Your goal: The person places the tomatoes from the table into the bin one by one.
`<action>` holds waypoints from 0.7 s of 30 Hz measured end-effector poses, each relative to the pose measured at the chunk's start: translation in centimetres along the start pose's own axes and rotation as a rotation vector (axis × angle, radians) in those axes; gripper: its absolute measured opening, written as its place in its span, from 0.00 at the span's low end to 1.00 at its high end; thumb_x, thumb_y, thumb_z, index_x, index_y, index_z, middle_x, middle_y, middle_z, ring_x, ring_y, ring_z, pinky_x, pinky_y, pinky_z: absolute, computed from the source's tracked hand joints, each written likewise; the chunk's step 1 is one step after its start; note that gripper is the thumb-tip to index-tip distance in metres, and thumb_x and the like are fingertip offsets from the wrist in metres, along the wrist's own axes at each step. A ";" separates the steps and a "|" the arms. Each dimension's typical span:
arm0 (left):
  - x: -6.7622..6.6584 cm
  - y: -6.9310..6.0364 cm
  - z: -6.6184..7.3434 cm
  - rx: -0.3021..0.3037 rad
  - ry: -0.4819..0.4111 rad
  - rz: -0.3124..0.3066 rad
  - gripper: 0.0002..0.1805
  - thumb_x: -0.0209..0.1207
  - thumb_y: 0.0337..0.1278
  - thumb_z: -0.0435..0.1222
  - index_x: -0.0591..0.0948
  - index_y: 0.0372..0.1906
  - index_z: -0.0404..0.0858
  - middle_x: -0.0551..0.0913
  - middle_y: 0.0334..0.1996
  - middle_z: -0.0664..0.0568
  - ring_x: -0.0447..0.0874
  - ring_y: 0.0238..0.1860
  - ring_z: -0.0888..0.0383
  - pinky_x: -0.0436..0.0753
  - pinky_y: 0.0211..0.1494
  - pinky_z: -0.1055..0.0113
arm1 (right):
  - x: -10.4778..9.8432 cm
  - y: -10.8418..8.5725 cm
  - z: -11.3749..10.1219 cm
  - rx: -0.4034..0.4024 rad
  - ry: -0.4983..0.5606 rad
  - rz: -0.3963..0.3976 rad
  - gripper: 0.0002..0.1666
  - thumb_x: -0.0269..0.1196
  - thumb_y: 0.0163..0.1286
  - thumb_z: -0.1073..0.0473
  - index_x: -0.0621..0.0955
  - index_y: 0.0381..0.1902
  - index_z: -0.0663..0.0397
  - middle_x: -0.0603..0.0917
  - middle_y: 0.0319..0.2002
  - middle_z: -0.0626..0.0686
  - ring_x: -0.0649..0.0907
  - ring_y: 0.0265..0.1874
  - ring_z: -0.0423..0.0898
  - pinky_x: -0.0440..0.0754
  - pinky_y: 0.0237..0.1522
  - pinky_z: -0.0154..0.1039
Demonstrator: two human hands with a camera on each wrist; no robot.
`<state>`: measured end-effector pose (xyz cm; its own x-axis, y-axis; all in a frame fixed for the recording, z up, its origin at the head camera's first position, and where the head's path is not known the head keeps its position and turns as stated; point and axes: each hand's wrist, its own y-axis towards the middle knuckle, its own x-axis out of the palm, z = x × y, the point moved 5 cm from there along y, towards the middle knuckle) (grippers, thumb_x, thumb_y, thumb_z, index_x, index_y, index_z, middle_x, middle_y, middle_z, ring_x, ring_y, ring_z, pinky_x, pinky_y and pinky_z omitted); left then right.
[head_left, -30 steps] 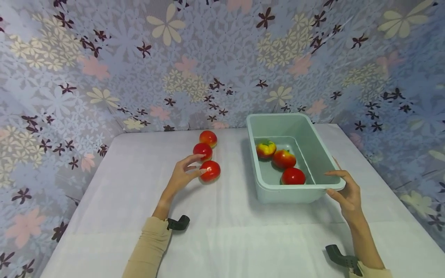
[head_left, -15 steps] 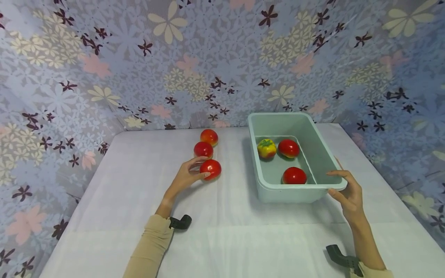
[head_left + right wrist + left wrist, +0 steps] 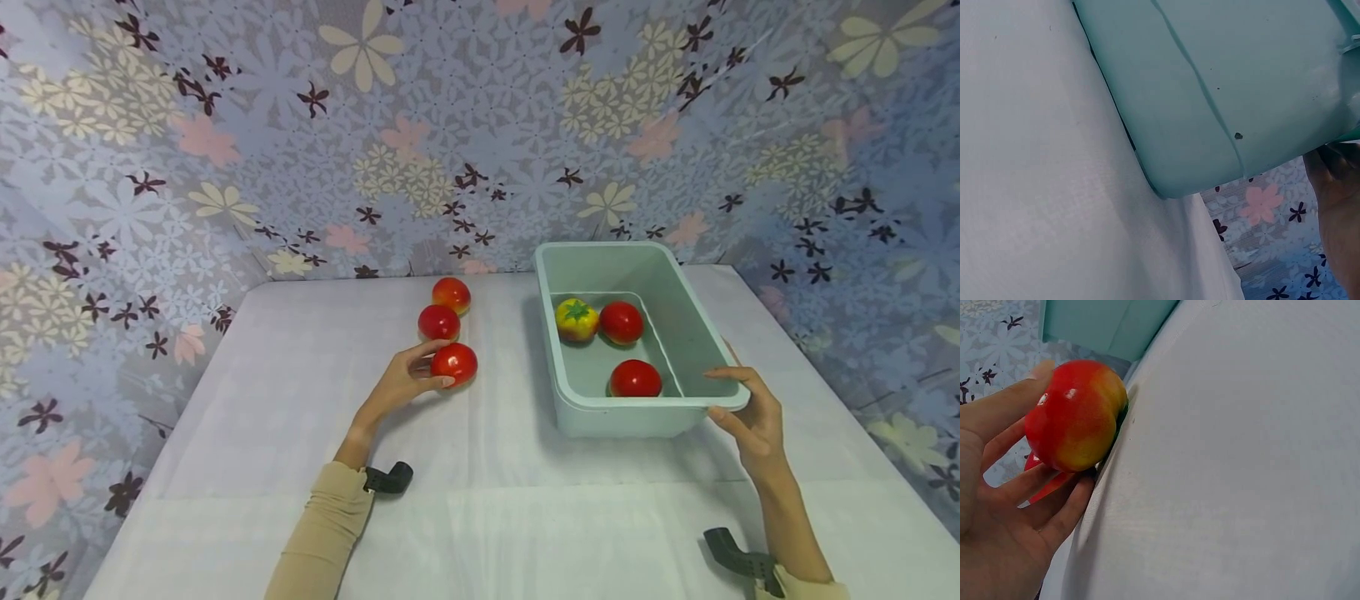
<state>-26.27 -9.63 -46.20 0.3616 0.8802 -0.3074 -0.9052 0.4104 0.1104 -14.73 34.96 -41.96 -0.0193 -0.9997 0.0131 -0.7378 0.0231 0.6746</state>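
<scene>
My left hand (image 3: 405, 375) is left of the pale green rectangular plastic bin (image 3: 622, 422), clamped on a glossy round red tomato with a yellow patch (image 3: 454, 364): thumb on the side nearest me, fingers curved round the far side. That tomato is down at the white cloth (image 3: 525, 517), left of the bin and well apart from it; can't tell if its green end touches the cloth or sits slightly clear. Just behind it, also left of the bin: a deep red round tomato (image 3: 438, 322), then an orange-red round tomato (image 3: 452, 294) farther back. My right hand (image 3: 757, 417) is at the bin's near right corner, clamped on the rim, thumb outside, a fingertip over the inner side. Right wrist view is mostly the bin's outer wall; fingertips hidden there. Inside the bin: a yellow tomato with a green star-shaped top (image 3: 576, 320) by the left wall, a shiny red tomato (image 3: 622, 322) just right of it, and a plain red round tomato (image 3: 635, 378) near the front wall. Blue-grey floral fabric (image 3: 495, 125) stands behind the bin.
</scene>
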 end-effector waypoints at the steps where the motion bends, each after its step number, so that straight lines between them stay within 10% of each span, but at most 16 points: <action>1: 0.0 0.0 0.0 0.005 -0.002 -0.004 0.32 0.67 0.55 0.31 0.72 0.67 0.36 0.73 0.65 0.39 0.75 0.61 0.39 0.79 0.61 0.51 | 0.0 0.0 0.0 0.002 -0.001 0.003 0.23 0.53 0.51 0.83 0.72 0.49 0.85 0.80 0.51 0.56 0.75 0.54 0.47 0.77 0.51 0.28; 21: -0.1 -0.1 -0.3 -0.003 -0.008 -0.005 0.32 0.67 0.55 0.30 0.73 0.66 0.37 0.72 0.67 0.41 0.73 0.63 0.38 0.77 0.63 0.50 | 0.0 0.0 0.0 -0.018 0.010 -0.005 0.23 0.52 0.49 0.85 0.72 0.48 0.85 0.78 0.55 0.60 0.73 0.57 0.50 0.77 0.51 0.29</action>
<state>-26.31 -9.85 -46.47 0.3677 0.8800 -0.3006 -0.9040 0.4140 0.1065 -14.75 35.00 -41.92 -0.0089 -0.9998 0.0176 -0.7255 0.0186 0.6880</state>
